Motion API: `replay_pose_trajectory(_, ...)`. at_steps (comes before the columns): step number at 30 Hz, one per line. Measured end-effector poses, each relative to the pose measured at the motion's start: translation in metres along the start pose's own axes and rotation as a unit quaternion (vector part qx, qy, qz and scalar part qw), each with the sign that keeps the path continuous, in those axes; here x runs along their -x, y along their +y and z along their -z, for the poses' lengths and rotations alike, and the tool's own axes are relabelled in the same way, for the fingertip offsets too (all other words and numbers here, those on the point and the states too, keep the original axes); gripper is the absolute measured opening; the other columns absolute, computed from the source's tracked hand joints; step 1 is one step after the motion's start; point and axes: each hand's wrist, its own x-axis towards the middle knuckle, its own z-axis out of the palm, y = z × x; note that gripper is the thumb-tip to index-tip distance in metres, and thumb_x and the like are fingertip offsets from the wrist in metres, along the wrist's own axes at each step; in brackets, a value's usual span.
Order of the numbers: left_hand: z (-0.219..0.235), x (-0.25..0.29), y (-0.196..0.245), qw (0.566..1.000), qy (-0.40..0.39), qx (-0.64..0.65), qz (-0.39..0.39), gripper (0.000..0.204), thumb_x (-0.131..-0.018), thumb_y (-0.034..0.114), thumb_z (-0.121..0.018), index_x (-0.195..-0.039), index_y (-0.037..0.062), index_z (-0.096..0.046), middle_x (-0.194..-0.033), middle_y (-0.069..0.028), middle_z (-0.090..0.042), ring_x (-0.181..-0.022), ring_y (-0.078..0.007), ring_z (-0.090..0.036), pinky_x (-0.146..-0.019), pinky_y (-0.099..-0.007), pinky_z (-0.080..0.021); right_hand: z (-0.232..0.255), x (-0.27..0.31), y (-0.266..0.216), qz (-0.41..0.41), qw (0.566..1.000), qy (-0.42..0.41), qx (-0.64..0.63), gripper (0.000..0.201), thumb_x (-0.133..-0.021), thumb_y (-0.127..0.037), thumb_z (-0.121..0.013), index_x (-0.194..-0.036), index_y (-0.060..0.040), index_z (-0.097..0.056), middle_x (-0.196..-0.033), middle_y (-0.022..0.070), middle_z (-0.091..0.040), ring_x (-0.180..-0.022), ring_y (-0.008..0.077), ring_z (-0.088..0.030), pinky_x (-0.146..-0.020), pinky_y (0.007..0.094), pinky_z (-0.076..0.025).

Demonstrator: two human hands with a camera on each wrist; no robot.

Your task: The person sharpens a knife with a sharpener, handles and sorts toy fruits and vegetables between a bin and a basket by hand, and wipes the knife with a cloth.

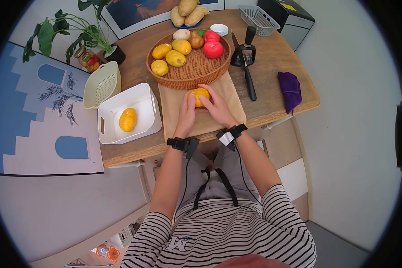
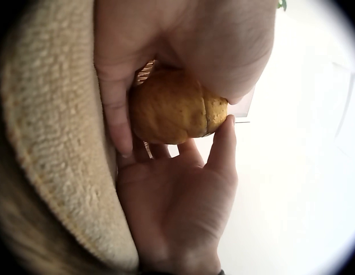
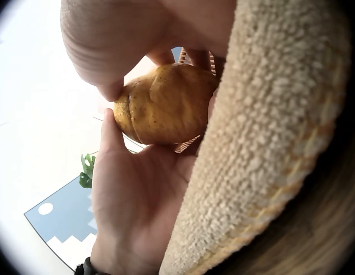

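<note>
Your left hand (image 1: 186, 117) and right hand (image 1: 219, 110) are partly closed, fingers curved round opposite sides of the yellow fruit (image 1: 202, 95), probably to share its support and prevent rolling. The fruit is above the tan cloth (image 1: 230, 103), which likely protects the table (image 1: 279, 56), nearer you than the wicker basket (image 1: 192, 82).

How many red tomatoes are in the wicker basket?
2. Both sit on the right side of the wicker basket: the front tomato nearer the person, and the rear tomato just behind it. No others show there.
</note>
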Motion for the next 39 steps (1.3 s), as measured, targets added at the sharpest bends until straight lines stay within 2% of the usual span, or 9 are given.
replay_pose_trajectory(1, 0.001, -0.001, -0.001, 1.000, -0.004, 0.002, 0.005, 0.052, -0.105, 0.043, -0.028, -0.139, 0.0044, -0.037, -0.130, -0.0148, -0.051, -0.113, -0.0261, -0.059, -0.088, -0.0381, -0.055, 0.000, 0.000, 0.001, -0.013, 1.000, -0.004, -0.013, 0.044, -0.099, -0.029, -0.053, -0.132, -0.0007, -0.049, -0.125, 0.0175, -0.055, -0.115, 0.0284, -0.055, -0.096, 0.0351, -0.043)
replay_pose_trajectory(5, -0.004, 0.001, 0.007, 0.998, -0.003, 0.061, -0.001, 0.049, -0.105, 0.039, -0.036, -0.138, 0.0030, -0.037, -0.129, -0.0141, -0.051, -0.114, -0.0257, -0.058, -0.087, -0.0381, -0.055, -0.003, -0.001, 0.012, -0.026, 0.999, 0.027, -0.022, 0.043, -0.099, -0.030, -0.052, -0.130, -0.0004, -0.050, -0.123, 0.0174, -0.057, -0.113, 0.0275, -0.056, -0.095, 0.0350, -0.044)
replay_pose_trajectory(8, -0.008, 0.005, 0.014, 1.000, -0.023, -0.004, -0.019, 0.047, -0.103, 0.032, -0.046, -0.138, 0.0014, -0.037, -0.129, -0.0141, -0.052, -0.110, -0.0248, -0.060, -0.084, -0.0363, -0.057, -0.002, -0.004, 0.018, -0.057, 0.994, 0.037, -0.091, 0.042, -0.099, -0.031, -0.052, -0.128, 0.0000, -0.050, -0.121, 0.0175, -0.059, -0.112, 0.0275, -0.057, -0.095, 0.0356, -0.045)
replay_pose_trajectory(10, -0.008, 0.003, 0.011, 1.000, -0.015, 0.008, -0.021, 0.047, -0.100, 0.018, -0.054, -0.139, 0.0010, -0.035, -0.124, -0.0145, -0.055, -0.096, -0.0209, -0.066, -0.076, -0.0324, -0.059, -0.002, -0.004, 0.017, -0.067, 0.993, 0.039, -0.094, 0.043, -0.099, -0.031, -0.052, -0.129, -0.0003, -0.050, -0.121, 0.0178, -0.059, -0.112, 0.0280, -0.058, -0.095, 0.0356, -0.044)
replay_pose_trajectory(13, -0.007, 0.002, 0.010, 1.000, -0.010, -0.002, 0.000, 0.044, -0.103, 0.028, -0.047, -0.136, 0.0005, -0.038, -0.125, -0.0161, -0.054, -0.099, -0.0235, -0.065, -0.077, -0.0326, -0.059, -0.002, -0.001, 0.007, -0.014, 0.999, 0.033, -0.038, 0.044, -0.098, -0.031, -0.054, -0.130, -0.0008, -0.050, -0.122, 0.0178, -0.059, -0.113, 0.0281, -0.057, -0.097, 0.0354, -0.044)
replay_pose_trajectory(19, -0.003, 0.000, 0.011, 0.999, 0.002, 0.012, 0.032, 0.046, -0.104, 0.035, -0.043, -0.134, 0.0004, -0.042, -0.117, -0.0153, -0.059, -0.089, -0.0231, -0.068, -0.073, -0.0314, -0.059, -0.004, -0.002, 0.005, -0.022, 0.999, 0.023, -0.042, 0.044, -0.097, -0.029, -0.056, -0.130, -0.0008, -0.050, -0.120, 0.0183, -0.060, -0.112, 0.0277, -0.058, -0.095, 0.0353, -0.045)
replay_pose_trajectory(26, -0.006, 0.001, 0.010, 1.000, 0.015, 0.020, 0.018, 0.044, -0.101, 0.028, -0.052, -0.132, -0.0024, -0.043, -0.113, -0.0158, -0.060, -0.081, -0.0218, -0.070, -0.068, -0.0294, -0.059, -0.003, -0.002, 0.006, -0.033, 0.998, 0.039, -0.048, 0.043, -0.098, -0.029, -0.055, -0.129, 0.0007, -0.051, -0.112, 0.0176, -0.064, -0.105, 0.0259, -0.062, -0.091, 0.0348, -0.047)
replay_pose_trajectory(28, -0.006, 0.000, 0.010, 1.000, 0.010, 0.023, 0.019, 0.044, -0.101, 0.028, -0.052, -0.132, -0.0021, -0.043, -0.114, -0.0158, -0.060, -0.081, -0.0214, -0.070, -0.069, -0.0294, -0.059, -0.001, -0.002, 0.006, -0.037, 0.998, 0.024, -0.036, 0.042, -0.100, -0.027, -0.052, -0.131, 0.0017, -0.048, -0.116, 0.0128, -0.062, -0.106, 0.0180, -0.059, -0.092, 0.0304, -0.046)
replay_pose_trajectory(39, -0.006, 0.000, 0.011, 1.000, 0.012, 0.016, 0.022, 0.041, -0.101, 0.026, -0.052, -0.129, -0.0021, -0.044, -0.111, -0.0159, -0.061, -0.080, -0.0218, -0.070, -0.068, -0.0299, -0.059, -0.002, -0.002, 0.006, -0.046, 0.998, 0.025, -0.040, 0.043, -0.101, -0.028, -0.052, -0.131, 0.0026, -0.048, -0.115, 0.0124, -0.062, -0.105, 0.0173, -0.058, -0.092, 0.0303, -0.046)
